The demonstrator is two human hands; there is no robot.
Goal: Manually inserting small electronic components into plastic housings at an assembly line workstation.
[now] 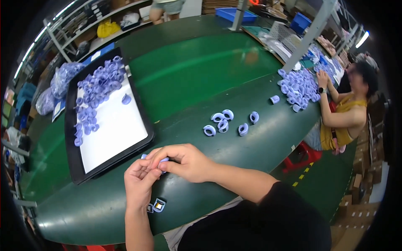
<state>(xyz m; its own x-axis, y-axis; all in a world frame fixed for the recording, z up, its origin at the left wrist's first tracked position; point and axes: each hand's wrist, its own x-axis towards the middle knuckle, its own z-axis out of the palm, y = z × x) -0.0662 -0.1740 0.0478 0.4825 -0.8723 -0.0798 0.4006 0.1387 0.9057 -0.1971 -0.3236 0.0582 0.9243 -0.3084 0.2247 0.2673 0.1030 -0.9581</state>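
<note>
In front of me, both hands meet over a small lavender plastic part (164,160). Fingers cover most of it, so its full shape is hidden. My left hand (139,182) pinches it from the left. From the right, my right hand (189,162) grips it with bent fingers and thumb. By my left wrist lie a small square piece with a dark and yellow inside (159,205) and a little clear-edged piece (150,208). Several loose lavender ring-shaped parts (223,126) rest on the green table beyond my right hand.
A black tray (112,162) with a white liner holds a heap of lavender parts (98,85) at left. Plastic bags (63,79) lie beside it. At right, a co-worker (345,111) sits by another lavender pile (298,87). A grey metal post (307,39) rises from the table.
</note>
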